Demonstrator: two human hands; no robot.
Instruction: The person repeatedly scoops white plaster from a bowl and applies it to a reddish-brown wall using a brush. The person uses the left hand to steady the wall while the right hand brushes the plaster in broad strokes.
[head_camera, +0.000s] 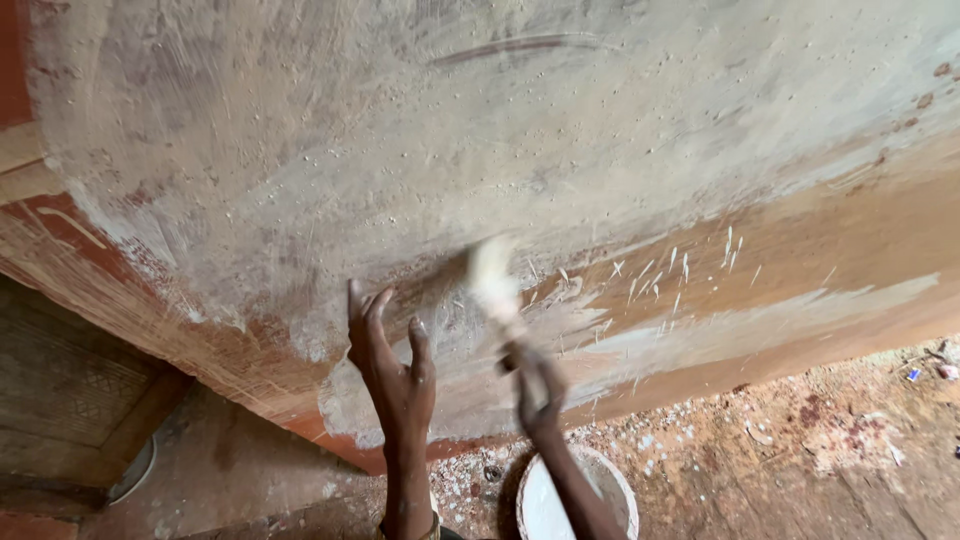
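Observation:
A reddish-brown wall (820, 260) is partly covered with a rough whitish coat (400, 130). My right hand (538, 385) grips the handle of a paintbrush (495, 280), whose pale bristles are blurred against the wall's lower part. Left of it, my left hand (392, 365) is pressed flat on the wall, fingers spread and pointing up. Below my right forearm stands a round bucket (610, 475) holding white paint.
The dusty floor (800, 450) at the lower right is speckled with white drips and small debris. A dark wooden door frame (70, 390) is at the lower left, with the rim of a pale round vessel (135, 470) beside it.

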